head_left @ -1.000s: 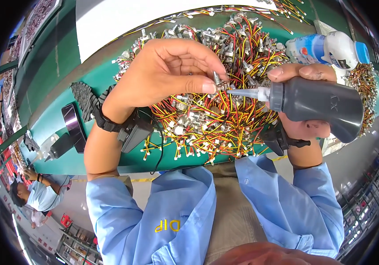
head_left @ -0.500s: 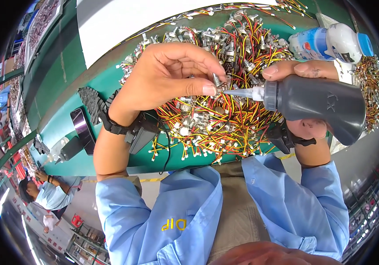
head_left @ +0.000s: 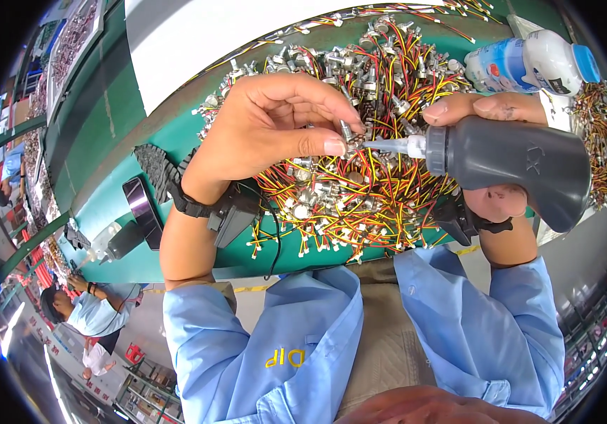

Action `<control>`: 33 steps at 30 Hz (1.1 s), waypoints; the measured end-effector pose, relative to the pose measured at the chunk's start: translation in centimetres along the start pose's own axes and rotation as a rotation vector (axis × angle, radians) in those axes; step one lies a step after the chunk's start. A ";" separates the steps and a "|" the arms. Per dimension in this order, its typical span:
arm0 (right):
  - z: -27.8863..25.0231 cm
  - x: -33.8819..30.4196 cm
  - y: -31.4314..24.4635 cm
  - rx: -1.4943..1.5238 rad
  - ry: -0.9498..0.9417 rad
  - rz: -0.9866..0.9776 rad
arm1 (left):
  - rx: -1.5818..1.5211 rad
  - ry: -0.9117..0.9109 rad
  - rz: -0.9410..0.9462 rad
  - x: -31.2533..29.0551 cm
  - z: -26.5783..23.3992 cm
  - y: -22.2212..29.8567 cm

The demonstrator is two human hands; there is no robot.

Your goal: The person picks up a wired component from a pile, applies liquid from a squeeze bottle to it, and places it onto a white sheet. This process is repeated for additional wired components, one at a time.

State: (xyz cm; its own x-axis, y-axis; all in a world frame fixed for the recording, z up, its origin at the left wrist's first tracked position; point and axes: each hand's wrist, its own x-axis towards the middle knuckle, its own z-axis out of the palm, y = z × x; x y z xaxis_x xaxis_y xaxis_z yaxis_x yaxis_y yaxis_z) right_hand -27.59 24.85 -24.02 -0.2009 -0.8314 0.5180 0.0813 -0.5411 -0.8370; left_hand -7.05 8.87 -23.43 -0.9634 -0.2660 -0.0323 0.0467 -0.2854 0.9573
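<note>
Between thumb and fingertips, my left hand point(head_left: 264, 127) pinches a small potentiometer point(head_left: 346, 133) with a metal shaft. My right hand point(head_left: 491, 201) is wrapped round a dark grey squeeze bottle point(head_left: 522, 166), which lies sideways with its pale narrow nozzle point(head_left: 392, 145) pointing left. The nozzle's tip is at the potentiometer; whether they touch cannot be made out. Beneath both hands spreads a heap of similar potentiometers point(head_left: 360, 191) with red, yellow and black wires and white connectors.
A clear bottle with a blue cap point(head_left: 586, 65) lies at the far right, near another wired pile point(head_left: 597, 141). A white sheet point(head_left: 190, 42) covers the far side. A phone point(head_left: 143, 212) and another dark squeeze bottle point(head_left: 125, 240) rest at left. A co-worker point(head_left: 91, 307) is farther left.
The whole view has shifted slightly, with the scene sitting a little farther right. Both hands keep their grips, and the nozzle stays at the potentiometer.
</note>
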 end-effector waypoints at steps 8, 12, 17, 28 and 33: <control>0.3 -0.1 0.1 -0.034 -0.028 -0.042 | -0.001 -0.009 0.017 0.0 0.0 0.0; -0.1 0.1 0.1 -0.018 -0.043 -0.068 | -0.006 -0.006 0.007 0.0 0.0 0.0; 0.0 -0.1 0.0 -0.033 -0.017 -0.035 | -0.015 0.000 0.003 0.1 0.1 0.0; 0.1 0.1 -0.2 -0.060 0.017 -0.020 | -0.037 0.011 0.022 0.2 0.0 -0.1; -0.6 0.4 0.3 0.122 0.007 -0.082 | 0.312 0.155 -0.027 -0.9 1.5 1.1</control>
State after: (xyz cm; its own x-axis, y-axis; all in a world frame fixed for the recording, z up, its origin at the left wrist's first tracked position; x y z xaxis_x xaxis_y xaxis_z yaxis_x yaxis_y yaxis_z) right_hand -28.22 24.42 -24.22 -0.2190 -0.7828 0.5824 0.1819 -0.6192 -0.7639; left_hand -6.53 10.22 -21.89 -0.9106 -0.4056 -0.0787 -0.0839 -0.0049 0.9965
